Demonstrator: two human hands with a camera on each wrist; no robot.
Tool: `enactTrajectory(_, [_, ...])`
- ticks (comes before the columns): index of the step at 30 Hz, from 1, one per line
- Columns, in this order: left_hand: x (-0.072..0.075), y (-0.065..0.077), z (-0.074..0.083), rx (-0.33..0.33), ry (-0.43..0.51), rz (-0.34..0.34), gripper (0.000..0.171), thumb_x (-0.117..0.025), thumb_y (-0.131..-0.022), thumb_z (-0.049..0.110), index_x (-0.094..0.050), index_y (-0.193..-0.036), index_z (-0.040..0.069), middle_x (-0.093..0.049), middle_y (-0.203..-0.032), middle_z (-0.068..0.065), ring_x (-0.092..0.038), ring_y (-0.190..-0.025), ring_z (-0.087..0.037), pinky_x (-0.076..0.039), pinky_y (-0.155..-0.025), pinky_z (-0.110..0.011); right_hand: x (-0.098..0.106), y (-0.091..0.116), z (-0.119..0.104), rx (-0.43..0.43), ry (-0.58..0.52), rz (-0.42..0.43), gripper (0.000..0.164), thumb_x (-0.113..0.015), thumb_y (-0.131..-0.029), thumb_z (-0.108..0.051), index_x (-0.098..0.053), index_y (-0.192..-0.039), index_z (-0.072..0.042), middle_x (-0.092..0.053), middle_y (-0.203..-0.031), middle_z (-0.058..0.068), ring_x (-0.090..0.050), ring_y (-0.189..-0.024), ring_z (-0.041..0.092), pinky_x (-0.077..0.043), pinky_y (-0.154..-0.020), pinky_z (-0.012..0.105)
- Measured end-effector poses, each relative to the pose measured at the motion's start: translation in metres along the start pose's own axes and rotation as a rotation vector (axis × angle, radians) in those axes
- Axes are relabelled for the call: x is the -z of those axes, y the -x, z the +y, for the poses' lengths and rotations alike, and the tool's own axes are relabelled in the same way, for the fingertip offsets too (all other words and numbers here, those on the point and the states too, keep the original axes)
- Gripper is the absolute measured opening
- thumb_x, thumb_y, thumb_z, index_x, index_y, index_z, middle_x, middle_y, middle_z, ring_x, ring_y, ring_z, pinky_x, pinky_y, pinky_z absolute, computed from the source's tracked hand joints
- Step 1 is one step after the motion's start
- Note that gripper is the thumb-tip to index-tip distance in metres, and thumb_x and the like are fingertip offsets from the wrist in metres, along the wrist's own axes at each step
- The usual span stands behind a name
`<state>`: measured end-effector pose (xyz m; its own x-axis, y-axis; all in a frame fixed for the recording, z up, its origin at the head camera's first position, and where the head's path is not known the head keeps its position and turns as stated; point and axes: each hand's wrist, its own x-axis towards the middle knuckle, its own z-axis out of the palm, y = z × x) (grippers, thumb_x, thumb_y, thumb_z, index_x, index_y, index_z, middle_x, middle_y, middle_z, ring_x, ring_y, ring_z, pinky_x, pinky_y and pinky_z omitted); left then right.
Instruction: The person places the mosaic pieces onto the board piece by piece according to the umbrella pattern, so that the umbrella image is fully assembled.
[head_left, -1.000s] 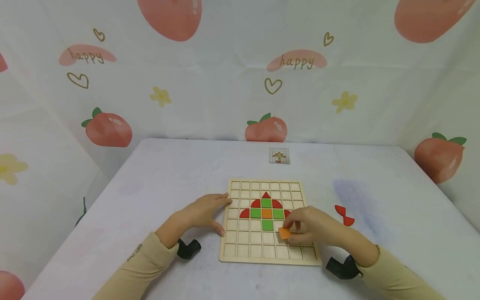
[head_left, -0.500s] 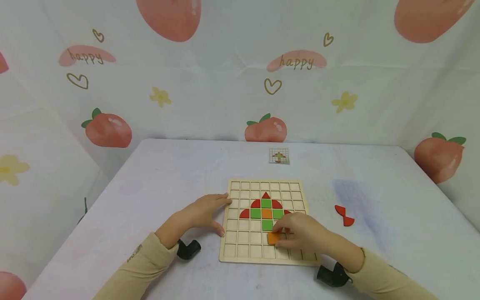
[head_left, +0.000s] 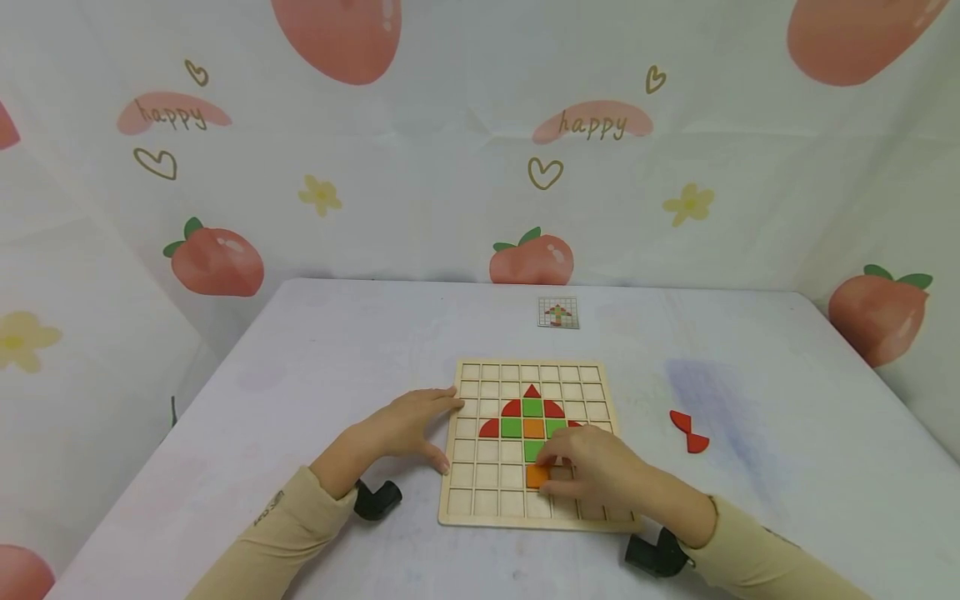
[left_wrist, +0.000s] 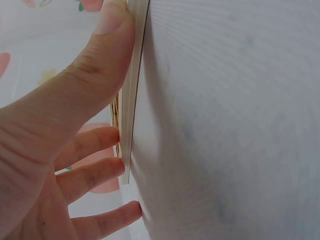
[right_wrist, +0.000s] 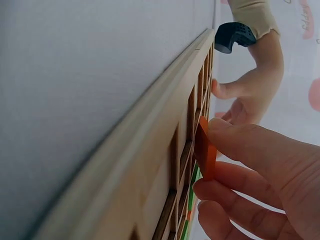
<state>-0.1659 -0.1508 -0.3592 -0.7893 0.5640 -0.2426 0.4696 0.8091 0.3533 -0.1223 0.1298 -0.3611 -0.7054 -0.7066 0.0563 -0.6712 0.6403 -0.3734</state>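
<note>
A wooden grid board (head_left: 486,503) lies on the table, with green square tiles (head_left: 512,427), one orange square and several red pieces (head_left: 489,427) set in its cells. My right hand (head_left: 600,467) pinches an orange square tile (head_left: 537,477) between thumb and fingers, at the cell just below the lowest green square. In the right wrist view this orange tile (right_wrist: 205,150) stands tilted at the grid. My left hand (head_left: 401,425) rests along the board's left edge with fingers spread; the left wrist view has its thumb (left_wrist: 107,55) and fingertips touching the board's side (left_wrist: 131,100).
Two red pieces (head_left: 689,432) with curved edges lie on the table right of the board. Behind the board is a small card (head_left: 558,312) printed with a coloured grid pattern. Black wrist devices (head_left: 378,501) sit under both wrists. A peach-printed cloth (head_left: 450,150) hangs behind the table.
My right hand has moved left and slightly down across the board with the orange tile, bringing it under the lowest green square. My left hand has stayed in place.
</note>
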Motion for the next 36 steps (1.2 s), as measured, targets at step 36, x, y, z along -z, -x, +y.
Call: enactTrajectory(36, [0.001, 0.002, 0.000, -0.018, -0.015, 0.016, 0.089, -0.081, -0.065, 0.037, -0.044, -0.138, 0.003, -0.036, -0.149, -0.017, -0.035, -0.136, -0.036, -0.030, -0.113, -0.050, 0.050, 0.040, 0.071, -0.314, -0.020, 0.152, 0.021, -0.071, -0.080, -0.018, -0.068, -0.097, -0.006, -0.067, -0.087, 0.001, -0.053, -0.073, 0.008, -0.044, -0.053, 0.018])
